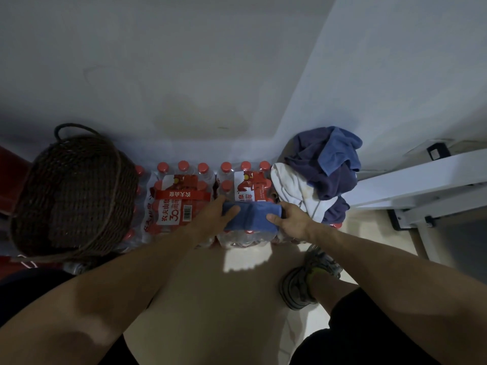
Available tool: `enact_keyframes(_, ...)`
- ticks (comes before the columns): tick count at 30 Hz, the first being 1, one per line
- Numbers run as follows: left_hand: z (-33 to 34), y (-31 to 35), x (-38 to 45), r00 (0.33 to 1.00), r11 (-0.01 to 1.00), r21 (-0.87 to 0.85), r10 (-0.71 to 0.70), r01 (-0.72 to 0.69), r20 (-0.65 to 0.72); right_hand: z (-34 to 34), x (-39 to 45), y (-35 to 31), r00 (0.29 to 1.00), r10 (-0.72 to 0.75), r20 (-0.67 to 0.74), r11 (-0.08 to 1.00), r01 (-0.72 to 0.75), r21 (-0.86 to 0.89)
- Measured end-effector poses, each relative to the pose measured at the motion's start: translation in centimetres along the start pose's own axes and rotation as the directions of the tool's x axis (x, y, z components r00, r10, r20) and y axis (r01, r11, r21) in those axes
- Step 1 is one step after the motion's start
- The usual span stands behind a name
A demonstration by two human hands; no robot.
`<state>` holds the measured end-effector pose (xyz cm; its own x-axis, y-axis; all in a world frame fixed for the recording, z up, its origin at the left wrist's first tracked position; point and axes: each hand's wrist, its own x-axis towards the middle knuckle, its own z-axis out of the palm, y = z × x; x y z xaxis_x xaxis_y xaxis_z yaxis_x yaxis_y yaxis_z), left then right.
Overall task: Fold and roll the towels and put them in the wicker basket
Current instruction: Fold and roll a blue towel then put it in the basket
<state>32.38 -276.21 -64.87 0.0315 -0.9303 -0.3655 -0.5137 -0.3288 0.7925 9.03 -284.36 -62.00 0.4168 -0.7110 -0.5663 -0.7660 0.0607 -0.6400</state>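
A folded blue towel lies on top of the shrink-wrapped packs of water bottles. My left hand grips its left end, with the thumb on top. My right hand grips the right end, thumb over the cloth. A dark wicker basket with a loop handle stands tilted at the left on the packs, and nothing shows inside it. To the right a heap of towels rests: a white one, a dark purple one and a lighter blue one.
A white wall rises right behind the bottle packs. A white frame or rail runs at the right. My shoe stands on the pale floor below the packs. Something red sits behind the basket.
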Motion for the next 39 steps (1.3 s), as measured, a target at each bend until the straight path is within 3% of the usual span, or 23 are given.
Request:
enact_keyframes(3,-0.2,0.0,-0.1,0.993,0.991,-0.086,0.104,-0.098,0.063,0.3,0.4,0.1,0.999,0.019,-0.031,1.000,-0.020,-0.005)
enact_keyframes(9,1.1,-0.4,0.3,0.997,0.995,-0.072,0.063,-0.067,-0.048,0.8,1.2,0.2,0.983,0.073,-0.171,0.993,-0.087,-0.077)
enact_keyframes(13,1.7,-0.2,0.3,0.977,0.997,0.022,0.074,-0.071,-0.200,1.3,1.3,0.1,0.976,0.071,-0.208,0.983,-0.104,-0.152)
enact_keyframes(17,1.3,-1.0,0.1,0.940,0.939,0.335,0.181,-0.078,-0.289,1.8,1.4,0.0,0.969,0.073,-0.238,0.982,-0.112,-0.155)
enact_keyframes(23,2.2,-0.8,0.1,0.980,0.991,0.118,-0.035,0.059,-0.196,1.8,1.5,0.2,0.970,0.108,-0.218,0.979,-0.142,-0.145)
enact_keyframes(29,1.9,0.6,1.0,0.958,0.994,-0.062,-0.103,0.090,-0.268,1.4,1.4,0.5,0.972,0.144,-0.186,0.976,-0.170,-0.135)
enact_keyframes(34,1.0,1.9,1.7,0.948,0.951,-0.182,-0.278,0.249,-0.152,0.5,0.8,0.5,0.973,0.198,-0.122,0.975,-0.208,-0.073)
enact_keyframes(36,0.9,2.9,1.5,0.962,0.959,-0.207,-0.227,0.194,-0.154,-0.4,0.4,-0.3,0.972,0.217,-0.088,0.973,-0.223,-0.058)
enact_keyframes(39,-0.3,5.0,0.8,0.984,0.994,-0.109,-0.039,0.020,-0.174,-2.2,-0.6,-2.7,0.985,0.155,-0.073,0.986,-0.159,-0.058)
